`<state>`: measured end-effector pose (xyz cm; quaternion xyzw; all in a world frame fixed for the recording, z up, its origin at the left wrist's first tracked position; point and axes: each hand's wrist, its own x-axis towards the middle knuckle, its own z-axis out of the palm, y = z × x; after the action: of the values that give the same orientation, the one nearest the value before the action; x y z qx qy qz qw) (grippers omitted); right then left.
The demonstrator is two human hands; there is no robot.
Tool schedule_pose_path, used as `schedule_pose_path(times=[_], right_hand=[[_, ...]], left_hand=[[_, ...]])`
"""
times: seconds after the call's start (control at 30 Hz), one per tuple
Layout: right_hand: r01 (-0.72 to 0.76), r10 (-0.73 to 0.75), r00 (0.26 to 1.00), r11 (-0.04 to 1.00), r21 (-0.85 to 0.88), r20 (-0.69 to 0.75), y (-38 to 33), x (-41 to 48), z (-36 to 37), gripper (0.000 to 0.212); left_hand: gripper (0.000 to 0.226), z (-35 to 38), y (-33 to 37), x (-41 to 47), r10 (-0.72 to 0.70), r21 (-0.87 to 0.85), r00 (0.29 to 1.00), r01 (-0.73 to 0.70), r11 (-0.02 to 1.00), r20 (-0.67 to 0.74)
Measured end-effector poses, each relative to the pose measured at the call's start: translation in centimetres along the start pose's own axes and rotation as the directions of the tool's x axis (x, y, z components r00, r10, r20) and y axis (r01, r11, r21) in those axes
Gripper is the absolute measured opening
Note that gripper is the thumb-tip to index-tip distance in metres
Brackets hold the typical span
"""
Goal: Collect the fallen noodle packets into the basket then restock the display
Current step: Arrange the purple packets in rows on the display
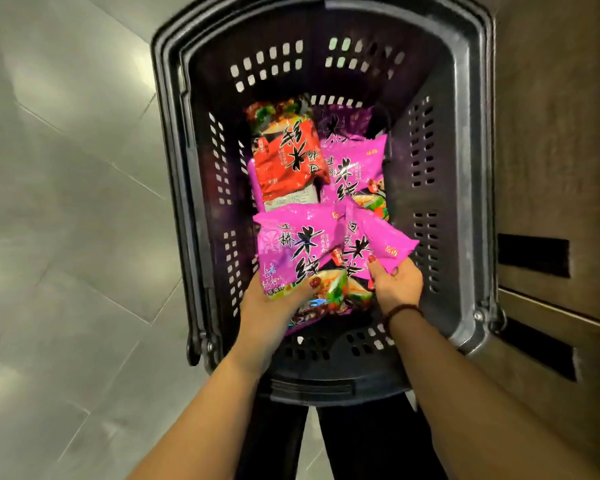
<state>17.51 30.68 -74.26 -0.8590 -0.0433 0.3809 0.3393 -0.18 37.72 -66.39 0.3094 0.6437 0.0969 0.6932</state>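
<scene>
Left hand (268,302), right hand (398,286): pink packets (297,242)

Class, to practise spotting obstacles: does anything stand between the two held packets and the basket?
Nothing visible does. The left hand grips the left packet, the right hand the right packet, both already inside the basket rim. The handles lie folded along the rim. Only a red packet and more pink packets lie below.

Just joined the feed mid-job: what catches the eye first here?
Bright pink noodle packets lie piled in the dark basket in mid-view, with one red packet at the pile's far left. At the near end, the person's left grip and right grip each hold one pink packet.
</scene>
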Motion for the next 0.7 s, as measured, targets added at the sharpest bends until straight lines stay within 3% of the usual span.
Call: schedule_pose_path(times=[0.17, 0.37, 0.47, 0.57, 0.7], right_hand=[[0.136, -0.125, 0.99, 0.974, 0.18, -0.071, -7.1, -6.4, -5.5, 0.019], [0.294, -0.245, 0.951, 0.905, 0.306, -0.191, -16.9, -17.7, -13.4, 0.027], [0.37, -0.307, 0.926, 0.856, 0.362, -0.221, -21.5, -24.0, -17.1, 0.017], [0.449, -0.351, 0.888, 0.8, 0.397, -0.298, -24.9, -29.3, -20.6, 0.012], [0.51, -0.341, 0.845, 0.744, 0.432, -0.411, -26.5, -34.5, -25.3, 0.015]], left_hand=[[0.061, -2.5, 6.0, -6.5, 0.167, 0.126, 0.984, -0.174, 0.977, 0.07], [0.077, -5.7, 14.9, -17.4, 0.311, 0.198, 0.95, -0.307, 0.931, 0.012], [0.078, -6.4, 18.5, -22.5, 0.402, 0.254, 0.914, -0.4, 0.881, 0.046], [0.098, -6.1, 21.0, -26.6, 0.428, 0.248, 0.899, -0.437, 0.865, 0.091], [0.083, -3.9, 23.4, -31.3, 0.505, 0.185, 0.848, -0.529, 0.828, 0.165]])
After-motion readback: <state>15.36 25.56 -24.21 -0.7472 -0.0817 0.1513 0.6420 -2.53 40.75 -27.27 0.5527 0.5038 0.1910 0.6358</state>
